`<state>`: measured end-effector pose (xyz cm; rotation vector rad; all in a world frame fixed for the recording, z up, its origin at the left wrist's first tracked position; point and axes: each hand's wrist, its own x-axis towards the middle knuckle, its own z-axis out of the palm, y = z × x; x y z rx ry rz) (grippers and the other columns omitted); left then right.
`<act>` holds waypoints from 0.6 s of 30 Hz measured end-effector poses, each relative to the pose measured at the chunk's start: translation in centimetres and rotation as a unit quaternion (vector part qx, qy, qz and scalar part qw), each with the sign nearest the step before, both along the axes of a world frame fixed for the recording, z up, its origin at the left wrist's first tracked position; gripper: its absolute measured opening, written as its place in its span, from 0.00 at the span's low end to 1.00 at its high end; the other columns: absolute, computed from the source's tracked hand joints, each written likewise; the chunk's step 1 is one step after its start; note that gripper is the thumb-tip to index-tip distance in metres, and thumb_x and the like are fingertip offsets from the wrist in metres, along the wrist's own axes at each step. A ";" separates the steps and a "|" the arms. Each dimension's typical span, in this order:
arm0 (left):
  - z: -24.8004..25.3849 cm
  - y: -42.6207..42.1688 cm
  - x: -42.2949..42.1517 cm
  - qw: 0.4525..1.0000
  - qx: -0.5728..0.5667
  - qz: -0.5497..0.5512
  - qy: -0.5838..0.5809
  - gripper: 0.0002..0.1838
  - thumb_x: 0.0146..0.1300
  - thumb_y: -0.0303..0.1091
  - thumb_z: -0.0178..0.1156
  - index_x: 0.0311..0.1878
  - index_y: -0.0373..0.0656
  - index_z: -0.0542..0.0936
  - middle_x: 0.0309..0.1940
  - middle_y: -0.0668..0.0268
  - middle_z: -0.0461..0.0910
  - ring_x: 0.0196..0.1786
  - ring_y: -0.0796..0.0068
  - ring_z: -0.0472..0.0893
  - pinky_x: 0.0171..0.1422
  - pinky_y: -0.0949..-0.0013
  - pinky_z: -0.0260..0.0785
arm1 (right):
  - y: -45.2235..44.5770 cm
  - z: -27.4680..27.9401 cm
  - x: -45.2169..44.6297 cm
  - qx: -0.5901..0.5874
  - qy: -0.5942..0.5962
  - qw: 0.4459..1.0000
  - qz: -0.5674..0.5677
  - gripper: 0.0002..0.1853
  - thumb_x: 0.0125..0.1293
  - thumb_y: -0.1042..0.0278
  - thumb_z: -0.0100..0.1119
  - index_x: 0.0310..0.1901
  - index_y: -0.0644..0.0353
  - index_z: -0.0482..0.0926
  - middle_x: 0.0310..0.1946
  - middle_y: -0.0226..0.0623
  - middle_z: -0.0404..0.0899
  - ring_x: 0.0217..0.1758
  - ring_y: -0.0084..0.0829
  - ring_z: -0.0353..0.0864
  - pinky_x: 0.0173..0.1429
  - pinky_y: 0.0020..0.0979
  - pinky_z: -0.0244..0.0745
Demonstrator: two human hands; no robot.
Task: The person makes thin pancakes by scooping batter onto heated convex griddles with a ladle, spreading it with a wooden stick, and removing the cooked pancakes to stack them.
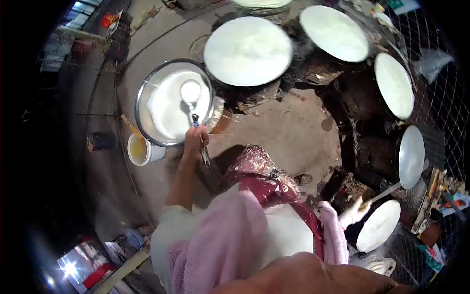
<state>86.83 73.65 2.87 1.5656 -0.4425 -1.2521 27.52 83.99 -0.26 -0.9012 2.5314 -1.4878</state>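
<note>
My left hand (196, 137) is closed on the handle of a ladle (191, 91). The round ladle bowl sits over white liquid in a wide metal basin (139, 105) at the upper left. On the right, my gloved right hand (355, 213) grips the handle of a long spatula (385, 195). Its blade end reaches the lower edge of a greyish round pan (411, 156). Just below that hand is another round pan with a white surface (379, 226).
More white-topped round pans (248, 51), (334, 33), (394, 85) curve around the top and right. A white bucket (155, 153) with a stick in it stands beside the basin. Wire netting (440, 98) lines the right side. Pink cloth (225, 230) lies over my clothing.
</note>
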 end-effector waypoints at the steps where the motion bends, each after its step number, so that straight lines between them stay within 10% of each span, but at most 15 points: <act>1: -6.0 0.0 6.0 0.993 0.067 -0.030 -0.088 0.09 0.67 0.33 0.50 0.33 0.39 0.72 0.19 0.63 0.72 0.20 0.67 0.75 0.23 0.62 0.68 | -2.3 0.0 4.5 -0.041 -0.052 0.994 0.085 0.25 0.70 0.70 0.55 0.66 0.66 0.67 0.66 0.45 0.68 0.67 0.31 0.67 0.72 0.29 0.57; 3: -12.8 -0.1 13.5 0.745 0.122 -0.196 -0.626 0.08 0.65 0.29 0.49 0.36 0.35 0.74 0.27 0.50 0.80 0.29 0.53 0.82 0.32 0.52 0.74 | -5.6 2.6 13.1 0.073 0.001 0.967 0.245 0.26 0.69 0.70 0.56 0.67 0.65 0.66 0.68 0.44 0.65 0.70 0.30 0.64 0.72 0.29 0.56; 7: -10.9 -6.2 17.7 0.647 0.211 -0.396 -0.617 0.11 0.64 0.25 0.45 0.42 0.32 0.76 0.37 0.46 0.82 0.41 0.48 0.83 0.45 0.51 0.76 | -8.3 8.2 25.1 0.265 0.009 0.900 0.347 0.25 0.69 0.72 0.56 0.67 0.61 0.67 0.49 0.37 0.72 0.49 0.27 0.75 0.54 0.27 0.72; 8: -12.2 -7.6 18.5 0.658 0.211 -0.382 -0.613 0.11 0.65 0.27 0.45 0.41 0.32 0.76 0.38 0.45 0.82 0.41 0.48 0.83 0.45 0.51 0.76 | -8.5 9.6 26.8 0.291 0.112 0.861 0.401 0.26 0.70 0.69 0.55 0.68 0.57 0.65 0.35 0.32 0.72 0.35 0.25 0.77 0.42 0.27 0.80; 11: -17.4 -11.8 21.8 0.714 0.206 -0.326 -0.585 0.16 0.71 0.35 0.45 0.41 0.33 0.78 0.40 0.46 0.82 0.44 0.48 0.83 0.48 0.51 0.75 | -9.0 9.3 31.5 0.233 -0.168 0.898 0.333 0.24 0.70 0.70 0.55 0.66 0.59 0.67 0.39 0.34 0.76 0.37 0.26 0.80 0.39 0.28 0.80; 13: -19.5 -12.9 23.4 0.722 0.208 -0.354 -0.557 0.19 0.72 0.40 0.44 0.41 0.34 0.80 0.40 0.46 0.82 0.45 0.48 0.82 0.50 0.51 0.74 | -8.9 8.9 33.0 0.251 -0.227 0.897 0.283 0.24 0.66 0.80 0.54 0.64 0.66 0.68 0.56 0.40 0.72 0.57 0.28 0.73 0.58 0.28 0.70; 18: -16.3 -10.8 22.8 0.722 0.262 -0.479 -0.425 0.23 0.74 0.43 0.43 0.42 0.33 0.81 0.42 0.44 0.80 0.45 0.46 0.81 0.52 0.50 0.72 | -7.8 3.8 32.7 0.256 -0.183 0.874 0.370 0.26 0.61 0.81 0.61 0.63 0.67 0.70 0.60 0.42 0.73 0.61 0.30 0.72 0.65 0.28 0.65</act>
